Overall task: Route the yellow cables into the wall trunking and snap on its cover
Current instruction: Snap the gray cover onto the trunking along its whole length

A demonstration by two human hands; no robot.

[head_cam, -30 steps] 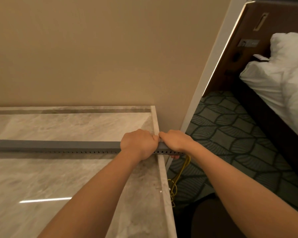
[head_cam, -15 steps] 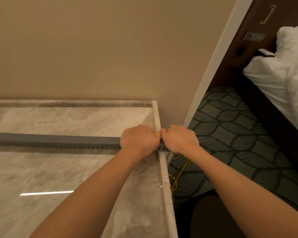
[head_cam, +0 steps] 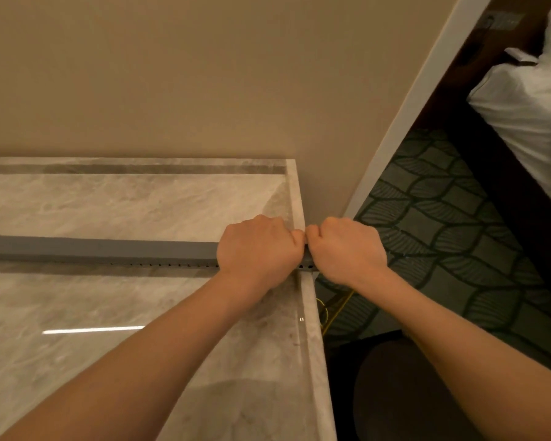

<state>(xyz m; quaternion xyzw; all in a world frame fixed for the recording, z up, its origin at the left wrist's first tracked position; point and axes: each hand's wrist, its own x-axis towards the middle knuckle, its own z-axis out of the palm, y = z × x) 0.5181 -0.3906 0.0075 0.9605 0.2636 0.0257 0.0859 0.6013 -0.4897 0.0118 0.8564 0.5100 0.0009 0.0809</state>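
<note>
You have a pale marble bench (head_cam: 109, 377) set against the wall, and the grey trunking (head_cam: 109, 249) lies flat across it, from the left edge to the right rim.

Warm, dim amber light fills the wide-angle head view. A thin white glare streak (head_cam: 93, 329) lies on the polished marble countertop (head_cam: 109, 205), well to the left of the curled fingers (head_cam: 291, 237) of the left hand (head_cam: 261, 249) and nearer the camera. The grey trunking (head_cam: 109, 248) casts a narrow shadow band (head_cam: 77, 270) on the marble, running leftward from those fingers. Far right of the right hand (head_cam: 347, 249), the white bedding (head_cam: 528, 100) is brightest, while the patterned carpet (head_cam: 442, 218) sinks into deep shade. Straight edges bow toward the frame borders; detail is soft throughout.
</note>
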